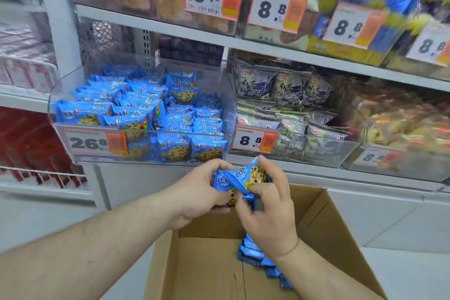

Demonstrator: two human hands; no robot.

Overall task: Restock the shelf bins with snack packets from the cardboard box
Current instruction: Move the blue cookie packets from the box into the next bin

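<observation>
Both hands gather blue cookie packets above the cardboard box, just below the clear bin they belong in.

On the left, the clear shelf bin point(143, 134) is already well stocked with matching blue packets and wears a price tag point(95, 142) reading 26.8. Below its front edge, the left hand point(194, 192) and the right hand point(265, 202) meet close together, fingers curled round a small bunch of blue snack packets point(239, 178) held between them over the open cardboard box point(323, 231); more packets point(258, 258) lie inside along its right wall. These look light, with slick, crinkly film and brittle cookies inside, so a loose grip across the flat faces suits better than squeezing. Rightward, the neighbouring bin's tag point(253, 140) reads 8.8; the Chinese lettering on the packets is too blurred to read with confidence.
</observation>
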